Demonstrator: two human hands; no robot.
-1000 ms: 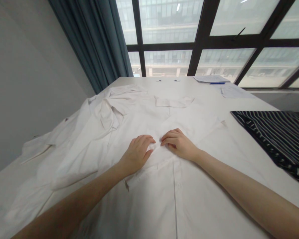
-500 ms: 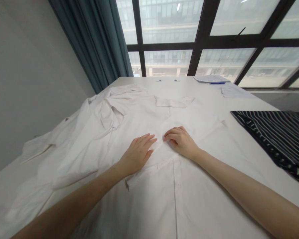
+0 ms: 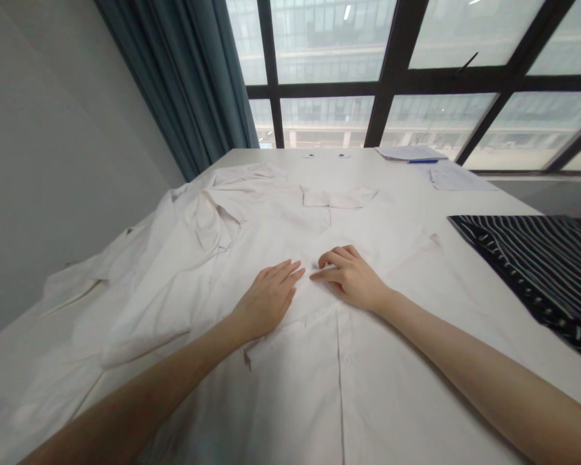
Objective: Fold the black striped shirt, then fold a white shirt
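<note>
Head view shows a white shirt (image 3: 295,381) spread on the table (image 3: 368,169), its collar (image 3: 339,199) towards the far end, its long axis running near to far. It looks light, soft and limp, probably best gripped at the collar or front edge (image 3: 340,394). The left hand (image 3: 268,300) lies flat on it, fingers extended; the right hand (image 3: 354,281) bends its fingers there, whether pinching I cannot tell.

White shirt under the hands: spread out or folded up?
Spread out. The white shirt lies broad, its collar toward the window, its front placket running toward the camera.
</note>
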